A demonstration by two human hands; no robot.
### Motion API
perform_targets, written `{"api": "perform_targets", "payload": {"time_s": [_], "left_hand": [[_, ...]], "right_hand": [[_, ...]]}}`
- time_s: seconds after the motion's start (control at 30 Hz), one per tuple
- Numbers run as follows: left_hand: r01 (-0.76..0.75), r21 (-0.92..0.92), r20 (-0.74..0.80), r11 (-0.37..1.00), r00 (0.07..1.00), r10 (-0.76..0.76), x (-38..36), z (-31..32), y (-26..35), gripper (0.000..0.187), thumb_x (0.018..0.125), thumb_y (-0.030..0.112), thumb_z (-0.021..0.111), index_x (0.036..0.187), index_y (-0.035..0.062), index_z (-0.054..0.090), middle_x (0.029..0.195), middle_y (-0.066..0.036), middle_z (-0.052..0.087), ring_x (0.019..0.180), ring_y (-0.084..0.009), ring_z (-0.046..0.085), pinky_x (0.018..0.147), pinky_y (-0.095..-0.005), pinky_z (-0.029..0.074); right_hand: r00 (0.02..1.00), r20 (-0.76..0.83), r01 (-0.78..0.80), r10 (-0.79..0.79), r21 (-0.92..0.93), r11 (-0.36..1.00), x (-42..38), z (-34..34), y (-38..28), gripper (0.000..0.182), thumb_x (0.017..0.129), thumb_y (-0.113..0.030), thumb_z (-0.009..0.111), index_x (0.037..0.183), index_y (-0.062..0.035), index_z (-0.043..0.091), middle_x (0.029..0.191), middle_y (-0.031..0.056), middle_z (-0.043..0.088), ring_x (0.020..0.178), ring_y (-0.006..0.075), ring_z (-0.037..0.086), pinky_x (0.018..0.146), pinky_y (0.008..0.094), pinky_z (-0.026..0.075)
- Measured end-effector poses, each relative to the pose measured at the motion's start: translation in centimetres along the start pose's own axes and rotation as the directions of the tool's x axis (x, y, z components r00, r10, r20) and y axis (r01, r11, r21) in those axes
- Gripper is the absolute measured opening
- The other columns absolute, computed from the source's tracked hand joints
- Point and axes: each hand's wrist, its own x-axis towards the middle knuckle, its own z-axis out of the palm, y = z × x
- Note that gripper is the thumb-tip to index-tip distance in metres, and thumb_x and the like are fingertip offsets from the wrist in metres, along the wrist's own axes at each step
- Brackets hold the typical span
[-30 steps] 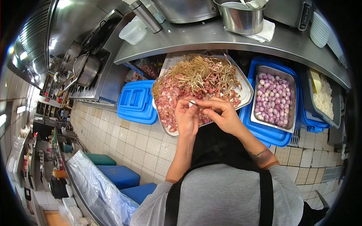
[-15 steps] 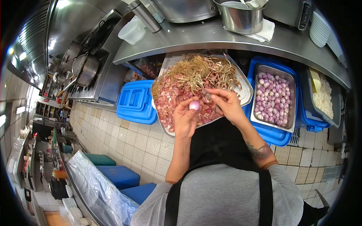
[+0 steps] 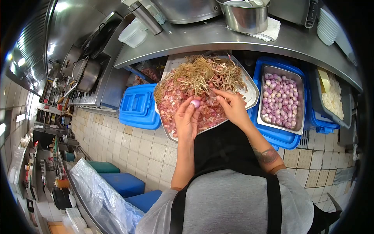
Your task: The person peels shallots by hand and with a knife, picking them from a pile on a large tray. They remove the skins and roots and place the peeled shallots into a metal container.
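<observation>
In the head view, my left hand (image 3: 187, 119) is closed around a peeled, purple-white shallot (image 3: 195, 103), gripped between thumb and fingertips. To its right is my right hand (image 3: 233, 109), its thumb and forefinger pinched together. A thin, pale scrap may be at those fingertips, but I cannot make it out. Both hands are over a metal tray (image 3: 253, 91) heaped with reddish shallot skins (image 3: 173, 103). Dry, stringy roots and unpeeled shallots (image 3: 206, 74) are piled at its far side.
At right, a steel pan (image 3: 300, 121) of peeled shallots rests on a blue bin (image 3: 278, 141). Beyond it is a grey tub (image 3: 346, 121) with white pieces. A steel counter (image 3: 175, 43) overhangs the tray's far edge. A blue lid (image 3: 138, 107) is at left.
My left hand has shifted slightly left with the shallot, turning it a little. My right hand has moved slightly lower and left, still pinched. The whole view has drifted slightly.
</observation>
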Motion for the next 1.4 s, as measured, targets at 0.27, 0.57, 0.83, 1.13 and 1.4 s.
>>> {"api": "perform_targets", "payload": {"time_s": [0.27, 0.57, 0.83, 1.13, 1.4], "left_hand": [[0.013, 0.189, -0.040, 0.982, 0.999, -0.005, 2.1, 0.4, -4.7, 0.027, 0.090, 0.007, 0.057, 0.113, -0.0063, 0.058, 0.104, -0.014, 0.063, 0.090, -0.0182, 0.063, 0.077, -0.0263, 0.054], [0.152, 0.512, 0.275, 0.845, 0.903, -0.329, 3.7, 10.5, -13.2, 0.025, 0.092, 0.011, 0.055, 0.112, -0.0018, 0.061, 0.099, -0.009, 0.065, 0.081, -0.0130, 0.064, 0.073, -0.0226, 0.053], [-0.390, 0.474, 0.689, 0.789, 0.723, -0.057, 4.4, 15.1, -19.4, 0.021, 0.088, 0.007, 0.055, 0.105, 0.0016, 0.066, 0.101, -0.013, 0.064, 0.080, -0.0173, 0.063, 0.075, -0.0264, 0.050], [-0.366, 0.820, 0.305, 0.441, 0.930, 0.204, 6.5, 4.6, -9.7, 0.010, 0.082, 0.000, 0.060, 0.088, -0.0024, 0.067, 0.091, -0.014, 0.065, 0.075, -0.0178, 0.063, 0.070, -0.0282, 0.049], [-0.347, 0.926, 0.322, 0.151, 0.932, 0.164, 5.6, 0.4, -8.0, 0.016, 0.074, 0.003, 0.059, 0.088, -0.0006, 0.067, 0.084, -0.019, 0.064, 0.076, -0.0334, 0.062, 0.072, -0.0399, 0.049]], "right_hand": [[0.976, -0.132, -0.186, 0.175, -0.078, 0.979, -1.0, -3.2, 4.7, 0.045, 0.086, -0.003, 0.056, 0.129, -0.0161, 0.053, 0.088, 0.0057, 0.054, 0.062, 0.0093, 0.054, 0.052, 0.0233, 0.045], [0.844, -0.380, -0.283, 0.378, 0.282, 0.917, -3.4, -12.3, 4.7, 0.033, 0.092, -0.012, 0.053, 0.123, -0.0048, 0.055, 0.084, 0.0032, 0.055, 0.047, 0.0062, 0.048, 0.042, 0.0211, 0.038], [0.764, -0.572, -0.171, 0.300, 0.269, 0.948, -5.7, -18.5, 4.4, 0.036, 0.092, -0.011, 0.053, 0.127, -0.0095, 0.053, 0.077, -0.0021, 0.050, 0.048, 0.0022, 0.044, 0.039, 0.0163, 0.031], [0.839, -0.415, -0.212, 0.351, 0.344, 0.915, -4.7, -16.4, 4.0, 0.034, 0.093, -0.009, 0.050, 0.126, -0.0116, 0.055, 0.072, -0.0041, 0.054, 0.046, 0.0003, 0.038, 0.042, 0.0163, 0.032], [0.960, -0.041, -0.277, 0.277, 0.021, 0.961, -0.8, -6.8, 4.6, 0.029, 0.090, -0.014, 0.051, 0.117, -0.0070, 0.060, 0.082, 0.0135, 0.057, 0.077, 0.0240, 0.060, 0.072, 0.0332, 0.046]]}}
